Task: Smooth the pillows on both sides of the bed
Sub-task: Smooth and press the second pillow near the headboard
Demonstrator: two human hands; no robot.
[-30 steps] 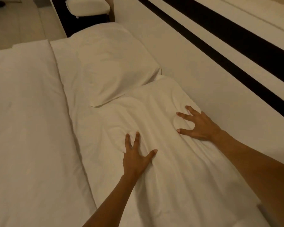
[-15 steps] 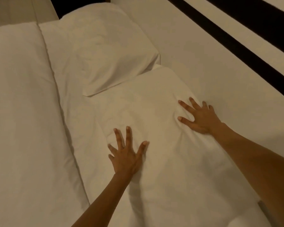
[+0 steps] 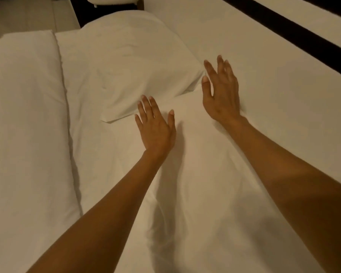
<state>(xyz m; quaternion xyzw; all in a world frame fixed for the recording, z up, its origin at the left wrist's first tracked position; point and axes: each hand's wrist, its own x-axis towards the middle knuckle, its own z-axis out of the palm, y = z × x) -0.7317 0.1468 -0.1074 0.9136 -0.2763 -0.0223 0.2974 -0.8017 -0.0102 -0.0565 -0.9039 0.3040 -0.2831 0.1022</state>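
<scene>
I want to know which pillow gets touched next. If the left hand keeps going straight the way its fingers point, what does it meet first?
Most likely the far pillow. The left hand points up the bed, its fingertips right at that pillow's near flap, above the near pillow. Whether they already touch is unclear.

Two pillows lie against the headboard (image 3: 244,62): the far pillow (image 3: 138,62) and, nearer than it along the headboard, the near pillow (image 3: 195,174). One duvet (image 3: 24,134) lies away from the headboard; two hands, left hand (image 3: 156,129) and right hand (image 3: 222,95), spread flat over the pillows
</scene>
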